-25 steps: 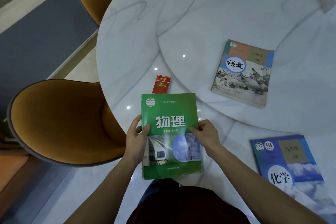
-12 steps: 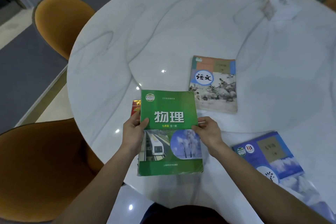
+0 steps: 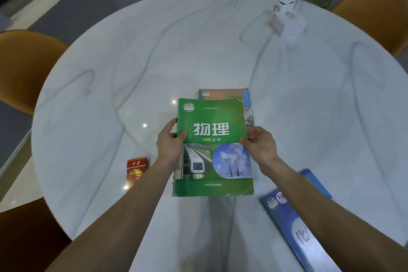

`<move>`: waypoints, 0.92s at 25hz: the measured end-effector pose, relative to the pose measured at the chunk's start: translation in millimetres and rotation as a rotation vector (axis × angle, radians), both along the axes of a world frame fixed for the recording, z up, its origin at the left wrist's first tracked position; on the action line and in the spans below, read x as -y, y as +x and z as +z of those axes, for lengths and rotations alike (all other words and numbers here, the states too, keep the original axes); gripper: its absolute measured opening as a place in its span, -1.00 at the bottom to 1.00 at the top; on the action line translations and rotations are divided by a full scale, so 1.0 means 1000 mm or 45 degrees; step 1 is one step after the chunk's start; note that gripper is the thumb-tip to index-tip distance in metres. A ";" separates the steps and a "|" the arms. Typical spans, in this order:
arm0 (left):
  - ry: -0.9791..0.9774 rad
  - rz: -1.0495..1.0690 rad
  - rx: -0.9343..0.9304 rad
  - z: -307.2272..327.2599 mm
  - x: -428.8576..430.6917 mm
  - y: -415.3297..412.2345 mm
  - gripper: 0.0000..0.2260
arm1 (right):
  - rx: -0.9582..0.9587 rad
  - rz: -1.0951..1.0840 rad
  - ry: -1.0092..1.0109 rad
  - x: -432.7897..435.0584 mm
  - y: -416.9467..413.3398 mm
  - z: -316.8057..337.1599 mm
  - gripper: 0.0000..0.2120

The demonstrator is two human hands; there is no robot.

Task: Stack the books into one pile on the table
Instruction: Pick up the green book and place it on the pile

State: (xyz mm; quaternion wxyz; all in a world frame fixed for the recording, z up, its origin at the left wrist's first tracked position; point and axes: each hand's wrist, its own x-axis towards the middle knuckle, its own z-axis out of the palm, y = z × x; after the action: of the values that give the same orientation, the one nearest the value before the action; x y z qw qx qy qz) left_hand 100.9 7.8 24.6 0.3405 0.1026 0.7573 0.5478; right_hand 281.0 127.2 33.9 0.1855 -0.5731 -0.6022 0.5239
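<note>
Both hands, left hand (image 3: 171,141) and right hand (image 3: 260,142), pinch the green paperback physics textbook (image 3: 213,148) by its side edges above the pale illustrated book (image 3: 247,104), so next it needs lowering squarely.

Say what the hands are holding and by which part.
Both hands, left and right, hold the green book by its side edges, about mid-height.

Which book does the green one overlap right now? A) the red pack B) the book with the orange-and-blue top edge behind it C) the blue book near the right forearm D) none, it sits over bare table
B: the green book, held by the left hand and right hand, covers most of the orange-topped book; the blue book lies apart.
</note>
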 end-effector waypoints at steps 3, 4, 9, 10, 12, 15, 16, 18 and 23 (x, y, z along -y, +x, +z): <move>-0.010 -0.015 -0.011 0.000 -0.031 -0.003 -0.58 | 0.020 -0.030 0.020 -0.025 -0.002 0.000 -0.74; -0.014 -0.024 -0.020 -0.001 -0.041 -0.003 -0.58 | 0.034 -0.034 0.028 -0.034 -0.004 -0.002 -0.74; -0.071 -0.046 -0.054 -0.011 -0.083 -0.009 -0.59 | 0.125 -0.050 0.054 -0.072 -0.018 -0.012 -0.77; -0.081 -0.054 -0.055 -0.013 -0.092 -0.011 -0.59 | 0.136 -0.057 0.053 -0.080 -0.020 -0.015 -0.78; -0.102 -0.075 -0.080 -0.017 -0.106 -0.014 -0.58 | 0.152 -0.069 0.040 -0.090 -0.023 -0.022 -0.77; -0.158 -0.131 -0.142 -0.024 -0.124 -0.018 -0.58 | 0.194 -0.064 0.032 -0.105 -0.026 -0.032 -0.77; -0.182 -0.156 -0.180 -0.027 -0.127 -0.017 -0.59 | 0.210 -0.058 0.037 -0.109 -0.027 -0.034 -0.78; -0.229 -0.217 -0.275 -0.031 -0.133 -0.017 -0.62 | 0.234 -0.043 0.049 -0.115 -0.029 -0.038 -0.78; -0.429 -0.361 -0.558 -0.045 -0.142 -0.021 -0.71 | 0.361 0.038 0.169 -0.121 -0.035 -0.045 -0.81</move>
State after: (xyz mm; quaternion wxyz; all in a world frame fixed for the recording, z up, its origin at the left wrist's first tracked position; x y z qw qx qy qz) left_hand 80.1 150.0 -20.1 0.2542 0.2649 0.8711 0.3263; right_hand 245.9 247.7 -11.0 0.1283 -0.6189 -0.6640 0.3995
